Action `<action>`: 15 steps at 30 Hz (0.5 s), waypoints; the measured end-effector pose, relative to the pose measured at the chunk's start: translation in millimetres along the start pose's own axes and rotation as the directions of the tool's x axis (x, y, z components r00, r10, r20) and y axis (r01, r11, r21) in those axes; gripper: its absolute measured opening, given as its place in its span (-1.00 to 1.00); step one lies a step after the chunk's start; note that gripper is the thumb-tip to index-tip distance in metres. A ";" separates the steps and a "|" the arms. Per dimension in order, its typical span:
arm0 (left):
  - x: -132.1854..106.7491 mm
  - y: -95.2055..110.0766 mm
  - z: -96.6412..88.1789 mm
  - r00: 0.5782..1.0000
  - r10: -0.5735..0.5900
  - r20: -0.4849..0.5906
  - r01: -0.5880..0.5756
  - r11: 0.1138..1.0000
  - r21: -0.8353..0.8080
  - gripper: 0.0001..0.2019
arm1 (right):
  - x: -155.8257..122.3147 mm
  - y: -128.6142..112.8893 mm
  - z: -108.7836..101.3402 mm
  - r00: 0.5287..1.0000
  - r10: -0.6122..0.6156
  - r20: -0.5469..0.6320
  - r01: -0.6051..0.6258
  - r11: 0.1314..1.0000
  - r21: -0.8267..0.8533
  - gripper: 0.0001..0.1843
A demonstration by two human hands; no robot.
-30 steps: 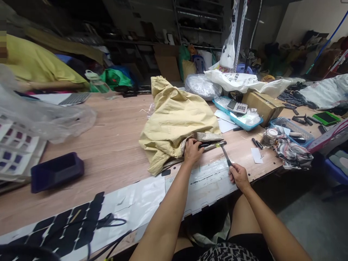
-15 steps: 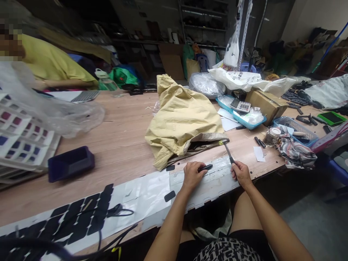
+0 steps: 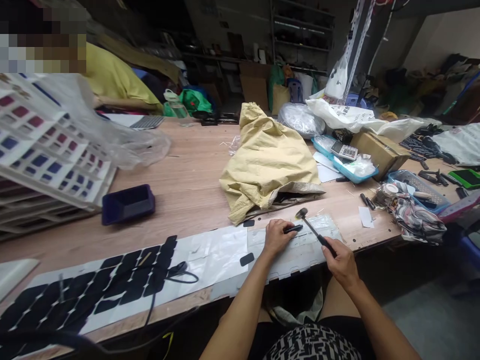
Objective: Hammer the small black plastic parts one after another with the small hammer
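My left hand (image 3: 277,237) rests at the front edge of the bench, its fingers closed on a small black cylindrical piece (image 3: 294,229) that sticks out to the right. Below that hand lies a clear plastic sheet (image 3: 322,226) over a whitish board. In my right hand (image 3: 342,262) is a hammer (image 3: 312,229), gripped by its black handle. The hammer's head points away from me and to the left, just beyond and right of the black piece; I see a gap between them.
A yellow cloth sack (image 3: 273,160) lies behind my hands. Leftward are black adhesive pads (image 3: 127,280) on a white sheet, a dark blue tray (image 3: 128,205) and a drawer cabinet (image 3: 56,145). Blue baskets (image 3: 356,172) stand right. A person in yellow (image 3: 116,75) sits across.
The view has turned a little left. My right hand has drawn back towards me, and the hammer's head has swung left, closer to the black piece. My left hand keeps its hold.
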State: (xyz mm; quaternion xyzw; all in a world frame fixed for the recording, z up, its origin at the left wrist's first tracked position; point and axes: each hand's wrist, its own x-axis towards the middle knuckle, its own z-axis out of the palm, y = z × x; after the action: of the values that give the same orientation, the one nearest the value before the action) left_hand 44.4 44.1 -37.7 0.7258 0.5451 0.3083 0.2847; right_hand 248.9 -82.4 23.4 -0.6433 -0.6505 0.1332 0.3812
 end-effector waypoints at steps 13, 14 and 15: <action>2.5 4.0 -2.4 0.999 -0.041 0.025 0.041 0.999 0.012 -0.85 | -19.2 -4.7 9.0 0.994 -0.092 0.059 0.106 0.945 -0.310 -0.64; 2.4 4.0 -2.3 0.999 -0.037 0.027 0.037 0.999 0.011 -0.85 | -18.7 -5.0 8.4 0.994 -0.092 0.055 0.105 0.944 -0.313 -0.64; 2.4 4.0 -2.1 0.999 -0.033 0.027 0.033 0.999 0.011 -0.86 | -18.0 -5.7 7.4 0.994 -0.095 0.049 0.105 0.944 -0.314 -0.64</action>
State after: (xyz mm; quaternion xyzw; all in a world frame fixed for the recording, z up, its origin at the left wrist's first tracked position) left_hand 45.8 45.6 -33.1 0.7221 0.5549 0.2909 0.2932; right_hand 237.6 -97.7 16.3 -0.6598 -0.7014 0.0187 0.2688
